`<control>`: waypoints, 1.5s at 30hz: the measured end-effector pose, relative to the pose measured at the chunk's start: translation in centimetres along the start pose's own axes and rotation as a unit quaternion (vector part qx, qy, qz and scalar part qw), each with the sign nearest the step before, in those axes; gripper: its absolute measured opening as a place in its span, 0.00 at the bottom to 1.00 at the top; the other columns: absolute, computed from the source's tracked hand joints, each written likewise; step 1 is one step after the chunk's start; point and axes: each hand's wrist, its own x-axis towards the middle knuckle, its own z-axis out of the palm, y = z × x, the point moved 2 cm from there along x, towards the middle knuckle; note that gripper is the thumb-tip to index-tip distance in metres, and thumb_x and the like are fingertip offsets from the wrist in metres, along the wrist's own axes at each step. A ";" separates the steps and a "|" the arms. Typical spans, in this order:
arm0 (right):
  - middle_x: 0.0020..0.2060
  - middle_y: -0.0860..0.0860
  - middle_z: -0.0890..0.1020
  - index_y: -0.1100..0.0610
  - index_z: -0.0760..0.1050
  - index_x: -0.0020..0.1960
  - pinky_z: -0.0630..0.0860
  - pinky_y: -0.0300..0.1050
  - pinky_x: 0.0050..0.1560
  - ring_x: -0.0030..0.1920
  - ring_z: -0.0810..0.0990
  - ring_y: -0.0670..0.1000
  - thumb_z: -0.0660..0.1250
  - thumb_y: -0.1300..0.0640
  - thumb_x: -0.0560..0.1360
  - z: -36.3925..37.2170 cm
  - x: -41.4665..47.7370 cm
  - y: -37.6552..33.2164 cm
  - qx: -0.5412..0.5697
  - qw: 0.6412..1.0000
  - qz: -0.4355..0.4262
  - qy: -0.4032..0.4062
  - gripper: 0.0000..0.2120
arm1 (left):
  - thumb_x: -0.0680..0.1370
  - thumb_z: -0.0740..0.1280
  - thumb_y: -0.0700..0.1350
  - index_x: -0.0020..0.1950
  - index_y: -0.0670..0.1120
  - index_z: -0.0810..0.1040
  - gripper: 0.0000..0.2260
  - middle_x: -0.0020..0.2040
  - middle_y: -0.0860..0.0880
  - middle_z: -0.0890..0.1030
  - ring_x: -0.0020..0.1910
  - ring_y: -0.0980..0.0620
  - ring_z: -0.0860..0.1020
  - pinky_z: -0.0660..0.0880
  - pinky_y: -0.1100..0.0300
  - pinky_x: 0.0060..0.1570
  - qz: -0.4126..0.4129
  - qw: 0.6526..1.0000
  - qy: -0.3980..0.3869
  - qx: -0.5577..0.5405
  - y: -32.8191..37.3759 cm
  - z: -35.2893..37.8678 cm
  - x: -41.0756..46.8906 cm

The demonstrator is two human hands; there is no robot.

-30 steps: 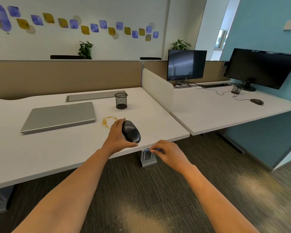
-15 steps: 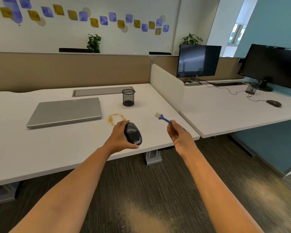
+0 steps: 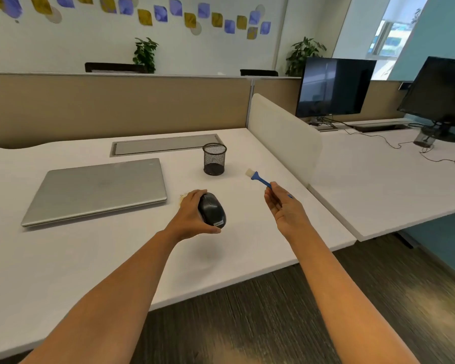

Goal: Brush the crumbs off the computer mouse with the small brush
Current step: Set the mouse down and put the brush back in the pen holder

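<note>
My left hand (image 3: 191, 215) is wrapped around the black mouse (image 3: 212, 210). My fingers curl over its far side and my thumb runs along its near edge, and I hold it a little above the white desk (image 3: 260, 245), where a faint shadow lies under it. My right hand (image 3: 286, 207) is just to the right of the mouse and apart from it. Its palm is turned inward and its fingers pinch the blue handle of the small brush (image 3: 259, 179). The pale bristles point away from me and to the left, in the air beyond the mouse and not touching it. The tail of the handle pokes out behind my fingers.

Just past my left fingertips lies a small patch of yellowish crumbs (image 3: 182, 197), mostly hidden by the hand. Further out, between my two hands, a black mesh pen cup (image 3: 214, 158) stands upright. A closed grey laptop (image 3: 97, 190) lies flat to the left of my left hand. Beyond my right hand a white divider (image 3: 284, 135) rises at the desk's edge, and behind it is a dark monitor (image 3: 334, 88).
</note>
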 end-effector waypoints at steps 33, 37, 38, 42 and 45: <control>0.40 0.55 0.83 0.60 0.79 0.47 0.82 0.39 0.41 0.35 0.84 0.48 0.68 0.61 0.73 7.0 13.6 5.5 -0.019 0.998 0.028 0.061 0.04 | 0.55 0.79 0.55 0.68 0.52 0.61 0.46 0.62 0.55 0.64 0.60 0.54 0.65 0.67 0.62 0.56 -0.068 0.991 -0.106 -0.041 -12.3 -0.5 10.4; 0.40 0.55 0.83 0.60 0.79 0.46 0.82 0.39 0.39 0.35 0.84 0.47 0.68 0.62 0.73 7.3 13.8 6.0 -0.018 0.998 0.029 0.060 0.04 | 0.56 0.79 0.54 0.67 0.53 0.62 0.44 0.63 0.53 0.65 0.61 0.52 0.66 0.69 0.59 0.58 -0.068 0.989 -0.128 -0.035 -12.5 -0.6 10.6; 0.39 0.55 0.83 0.60 0.79 0.46 0.82 0.38 0.38 0.34 0.84 0.47 0.68 0.62 0.73 7.4 13.8 6.1 -0.018 0.997 0.029 0.062 0.03 | 0.56 0.78 0.55 0.67 0.53 0.61 0.44 0.64 0.53 0.65 0.61 0.52 0.66 0.70 0.57 0.59 -0.070 0.988 -0.136 -0.032 -12.6 -0.6 10.6; 0.38 0.55 0.83 0.60 0.79 0.46 0.82 0.39 0.37 0.34 0.84 0.47 0.68 0.62 0.73 7.4 13.8 6.4 -0.020 0.997 0.030 0.067 0.03 | 0.56 0.78 0.55 0.67 0.54 0.61 0.44 0.64 0.53 0.64 0.61 0.52 0.66 0.71 0.55 0.60 -0.076 0.985 -0.154 -0.034 -12.6 -0.8 10.7; 0.39 0.55 0.83 0.60 0.79 0.46 0.82 0.40 0.39 0.35 0.84 0.48 0.68 0.61 0.73 7.4 13.9 6.6 -0.019 0.997 0.033 0.066 0.03 | 0.57 0.78 0.55 0.66 0.54 0.61 0.43 0.63 0.53 0.65 0.61 0.52 0.66 0.71 0.55 0.60 -0.073 0.984 -0.156 -0.037 -12.5 -0.7 10.6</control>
